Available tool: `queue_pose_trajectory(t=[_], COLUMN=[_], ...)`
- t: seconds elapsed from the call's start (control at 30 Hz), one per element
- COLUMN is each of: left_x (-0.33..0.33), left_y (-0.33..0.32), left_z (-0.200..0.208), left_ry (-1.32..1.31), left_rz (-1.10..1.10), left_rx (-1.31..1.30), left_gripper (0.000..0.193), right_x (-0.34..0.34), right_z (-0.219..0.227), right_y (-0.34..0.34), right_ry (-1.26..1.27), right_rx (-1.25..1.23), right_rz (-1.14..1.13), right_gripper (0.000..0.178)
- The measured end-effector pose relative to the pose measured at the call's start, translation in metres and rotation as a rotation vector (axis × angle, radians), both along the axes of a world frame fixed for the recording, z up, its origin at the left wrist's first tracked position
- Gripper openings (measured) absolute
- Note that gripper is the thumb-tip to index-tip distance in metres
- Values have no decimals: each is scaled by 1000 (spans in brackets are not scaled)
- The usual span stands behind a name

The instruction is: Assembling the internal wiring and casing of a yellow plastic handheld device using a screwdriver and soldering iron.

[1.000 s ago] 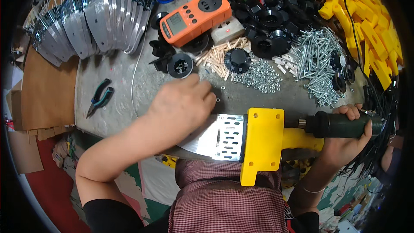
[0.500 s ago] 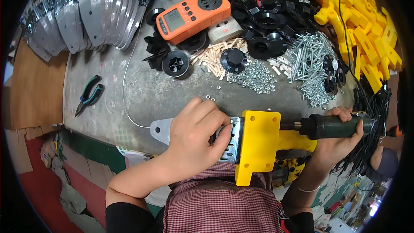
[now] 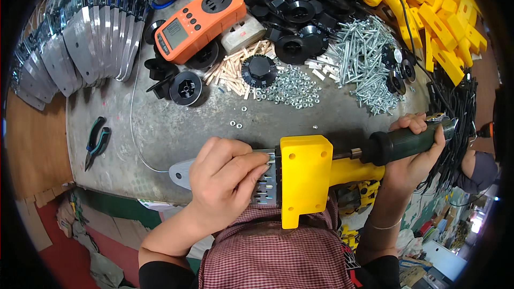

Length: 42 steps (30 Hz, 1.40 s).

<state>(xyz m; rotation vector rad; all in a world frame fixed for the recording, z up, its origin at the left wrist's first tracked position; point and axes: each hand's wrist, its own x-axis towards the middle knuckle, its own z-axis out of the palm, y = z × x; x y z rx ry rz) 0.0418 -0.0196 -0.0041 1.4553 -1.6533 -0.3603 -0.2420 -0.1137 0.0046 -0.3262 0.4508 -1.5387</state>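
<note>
In the head view, we locate the yellow plastic casing at the lower centre of the frame, above the checked cloth. A perforated metal plate adjoins its left side, and a grey flat blade extends further left from under the left hand. We see the thumb and fingertips of this hand drawn together at the perforated plate; we cannot tell whether they pinch a small part. The right hand, right of centre, wraps its fingers around a dark green power screwdriver. The tool's shaft points left and meets the casing's right edge; we cannot see its tip.

On the grey table, we note pliers at the left, and an orange meter and black dials at the upper centre. Pale sticks and a heap of nuts lie below the meter, with screws to their right. Grey metal pieces stand in a row at the upper left; yellow plastic parts fill the upper right
</note>
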Motion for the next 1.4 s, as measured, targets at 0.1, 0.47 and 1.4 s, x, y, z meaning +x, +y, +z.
queue_pose_trajectory(t=[0.1,0.47,1.4], left_x=[3,6,43], left_y=[-1,-1,-40], left_z=[0,-3,22], left_ry=[15,48,-933], left_rz=[-42,-27,-346], left_rx=[11,2,55], left_gripper=[19,23,15], right_x=[2,8,-13], right_z=[0,1,11], right_y=[0,-8,3], right_ry=[-19,0,2], right_rx=[-8,-50,-190], right_rz=[5,6,-22], right_gripper=[33,34,36])
